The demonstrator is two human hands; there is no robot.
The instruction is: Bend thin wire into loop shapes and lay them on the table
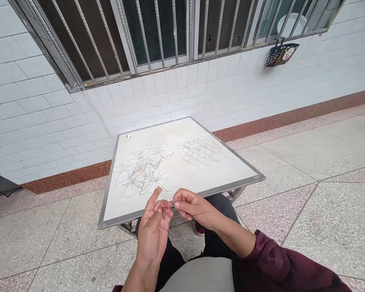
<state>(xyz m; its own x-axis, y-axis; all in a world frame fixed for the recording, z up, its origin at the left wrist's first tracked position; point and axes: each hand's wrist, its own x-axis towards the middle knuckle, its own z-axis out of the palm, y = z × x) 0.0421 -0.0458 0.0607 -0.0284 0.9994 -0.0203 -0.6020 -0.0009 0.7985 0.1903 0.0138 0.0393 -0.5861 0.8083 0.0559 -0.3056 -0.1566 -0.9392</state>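
Over the near edge of the table my left hand point(153, 231) and my right hand point(196, 207) almost meet at the fingertips. Both pinch a thin dark wire, of which only short bits show between the fingers and along my right wrist. My left index finger sticks up, with a tan wrap on its tip. Beyond my left hand lies a tangled heap of thin bent wires point(142, 174). To the right of it, wires with round loops at one end point(197, 154) are spread in loose rows.
The white table point(182, 180) has a grey metal rim and stands against a white tiled wall point(164, 97). A small red-and-white object point(128, 137) sits at its far left corner. Above are barred windows point(158, 32); a dotted bag point(280, 54) hangs at the right.
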